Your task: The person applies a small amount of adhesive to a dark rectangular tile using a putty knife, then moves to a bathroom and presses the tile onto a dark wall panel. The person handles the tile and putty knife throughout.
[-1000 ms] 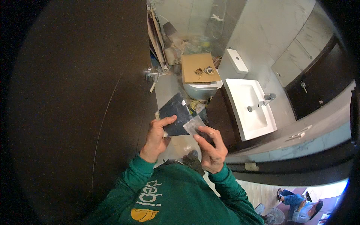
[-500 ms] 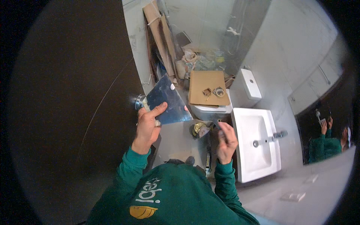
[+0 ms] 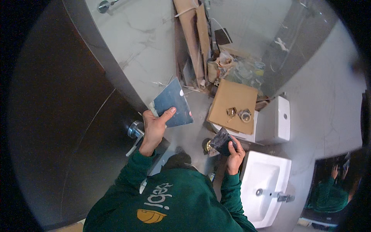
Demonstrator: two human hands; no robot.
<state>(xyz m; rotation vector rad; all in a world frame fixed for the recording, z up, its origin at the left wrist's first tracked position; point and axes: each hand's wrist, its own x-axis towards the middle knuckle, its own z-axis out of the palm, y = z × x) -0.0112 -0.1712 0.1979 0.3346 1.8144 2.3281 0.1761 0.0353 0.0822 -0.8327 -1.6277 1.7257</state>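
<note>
My left hand (image 3: 154,131) grips a flat blue-grey sheet (image 3: 173,99) by its lower left edge, thumb across its face. A white dab and a small pinkish dab mark the sheet's right side, and pale residue coats its left edge. In my right hand (image 3: 235,158) is a thin dark rectangular blade (image 3: 220,140), smudged with grey and tilted, the fingers behind it and the thumb on its face. It is apart from the sheet. A gold-coloured round thing (image 3: 208,145) on the floor is partly hidden behind the blade.
A dark door (image 3: 77,127) with a metal handle (image 3: 135,129) stands close on the left. Cardboard (image 3: 232,96) bearing a tape roll (image 3: 245,116) covers the toilet (image 3: 279,120). A white washbasin (image 3: 266,174) is at right, a mirror (image 3: 332,178) beyond. Boards (image 3: 189,42) lean at the back.
The view has turned, shifting the room's fixtures. My right hand has turned, bringing the dark blade into plain view. My left hand still holds the sheet, now tilted more steeply.
</note>
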